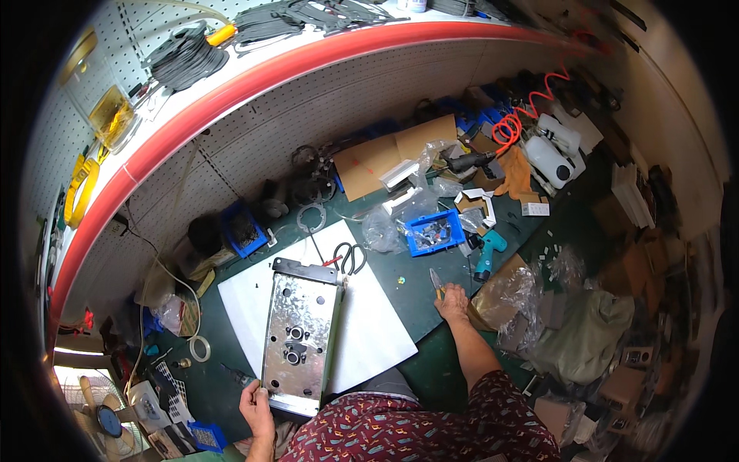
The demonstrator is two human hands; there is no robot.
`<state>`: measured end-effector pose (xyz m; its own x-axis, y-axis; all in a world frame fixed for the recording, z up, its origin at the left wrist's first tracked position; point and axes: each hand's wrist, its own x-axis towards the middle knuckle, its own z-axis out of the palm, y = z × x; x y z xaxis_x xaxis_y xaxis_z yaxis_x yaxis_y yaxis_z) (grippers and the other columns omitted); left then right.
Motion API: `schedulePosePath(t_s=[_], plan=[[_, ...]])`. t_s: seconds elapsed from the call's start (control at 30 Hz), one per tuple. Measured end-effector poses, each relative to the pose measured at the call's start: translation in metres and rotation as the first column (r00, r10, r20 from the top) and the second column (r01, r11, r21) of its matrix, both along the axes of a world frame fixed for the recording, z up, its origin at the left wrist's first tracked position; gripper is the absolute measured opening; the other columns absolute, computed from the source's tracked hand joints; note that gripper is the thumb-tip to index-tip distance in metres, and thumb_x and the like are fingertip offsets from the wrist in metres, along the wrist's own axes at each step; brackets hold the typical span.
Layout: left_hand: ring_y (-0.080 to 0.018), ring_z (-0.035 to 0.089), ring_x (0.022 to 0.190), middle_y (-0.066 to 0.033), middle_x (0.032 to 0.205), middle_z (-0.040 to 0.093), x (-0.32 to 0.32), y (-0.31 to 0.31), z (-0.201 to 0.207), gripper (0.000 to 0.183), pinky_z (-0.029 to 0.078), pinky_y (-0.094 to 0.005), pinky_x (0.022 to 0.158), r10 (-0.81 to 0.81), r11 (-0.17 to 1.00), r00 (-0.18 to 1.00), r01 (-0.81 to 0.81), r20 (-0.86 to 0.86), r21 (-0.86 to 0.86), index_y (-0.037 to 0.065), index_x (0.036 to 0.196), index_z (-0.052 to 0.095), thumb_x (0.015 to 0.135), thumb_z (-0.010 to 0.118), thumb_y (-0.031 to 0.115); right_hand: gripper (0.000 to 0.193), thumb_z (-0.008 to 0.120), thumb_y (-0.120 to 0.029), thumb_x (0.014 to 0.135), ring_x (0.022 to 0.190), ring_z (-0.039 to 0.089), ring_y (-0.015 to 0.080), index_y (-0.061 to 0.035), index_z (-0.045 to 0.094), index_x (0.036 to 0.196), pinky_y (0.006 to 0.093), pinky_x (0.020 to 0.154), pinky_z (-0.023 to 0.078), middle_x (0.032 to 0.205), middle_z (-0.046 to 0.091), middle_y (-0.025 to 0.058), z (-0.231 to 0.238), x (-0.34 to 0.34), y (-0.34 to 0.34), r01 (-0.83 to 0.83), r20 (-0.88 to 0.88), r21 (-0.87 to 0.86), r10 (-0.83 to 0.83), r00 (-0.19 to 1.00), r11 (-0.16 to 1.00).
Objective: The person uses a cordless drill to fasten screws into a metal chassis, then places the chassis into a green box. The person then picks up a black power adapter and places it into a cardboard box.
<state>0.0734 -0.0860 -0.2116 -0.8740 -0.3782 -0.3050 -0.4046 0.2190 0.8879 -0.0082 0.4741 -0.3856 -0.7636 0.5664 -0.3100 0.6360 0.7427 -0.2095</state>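
A shiny metal chassis [304,331], long and box-shaped, lies on a white foam sheet [377,331] in front of me. Its upper face has several holes and two round fittings near the middle. My left hand [257,406] grips its near left corner with thumb and fingers. Over to the right, my right hand [453,303] is closed around the handles of a pair of pliers [437,282] at the bench's edge; the jaws point away from me. Black-handled scissors [351,258] rest on the foam beyond the chassis.
A blue bin [435,232] of small parts and a teal cordless drill [489,254] stand beyond my right hand. Cardboard and plastic bags [516,308] crowd the right side. A tape roll [199,349] lies at left. A red-edged shelf [308,60] spans the back.
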Motion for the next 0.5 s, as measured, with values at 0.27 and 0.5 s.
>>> schedulePosePath(t_s=[0.27,0.5], plan=[[-0.0228,0.067,0.114,-0.0164,0.122,0.071,-0.043,0.011,0.062,0.045,0.053,-0.0367,0.101,-0.244,0.955,0.929,0.179,-0.279,-0.237,-0.006,0.13,0.066,0.087,0.071,0.003,0.036,0.073,-0.022,0.094,0.082,0.073,0.03,0.003,0.066,0.118,0.0401,0.084,0.06,0.092,0.074,0.0131,0.06,0.026,-0.057,0.085,-0.221,-0.847,-0.492,0.842,0.525],[-0.0487,0.048,0.14,-0.0266,0.159,0.042,-0.091,0.077,0.111,0.097,0.032,-0.0668,0.12,-0.908,0.414,0.306,0.565,-0.285,-0.713,0.015,0.151,0.05,0.069,0.097,0.038,0.039,0.061,-0.021,0.109,0.115,0.067,0.0227,0.0025,0.055,0.139,0.039,0.104,0.055,0.124,0.067,0.0126,0.252,0.011,-0.219,-0.179,0.014,-0.818,-0.331,0.944,-0.547]])
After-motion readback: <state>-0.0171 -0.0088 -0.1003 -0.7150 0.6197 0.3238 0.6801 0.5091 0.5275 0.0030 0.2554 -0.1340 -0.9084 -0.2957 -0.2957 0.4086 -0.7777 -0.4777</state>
